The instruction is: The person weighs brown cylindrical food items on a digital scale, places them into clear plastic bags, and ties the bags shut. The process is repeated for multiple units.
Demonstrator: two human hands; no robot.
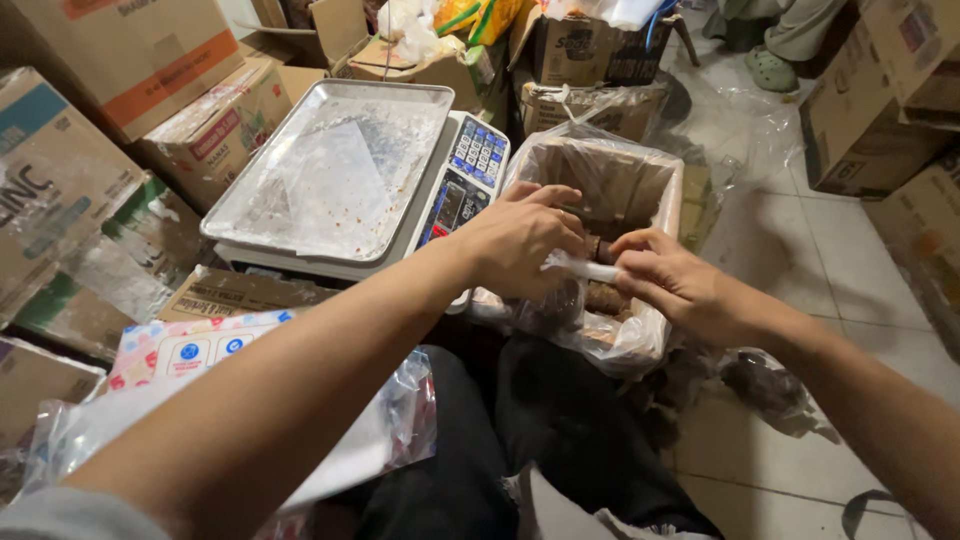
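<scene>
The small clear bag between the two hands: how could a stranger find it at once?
Start at the steel weighing scale; right of it stands a plastic-lined carton of dark brown pieces. Above its near edge, the left hand and right hand hold a small clear bag, the only one twisted into a thin white strip.

1. The floor (pixel 800 250) was pale tile.
2. A plastic-lined carton (pixel 655 200) of brown pieces stood on it.
3. Cardboard boxes (pixel 860 120) crowded around.
4. A filled plastic bag (pixel 765 385) lay on the tiles beside the carton.
</scene>
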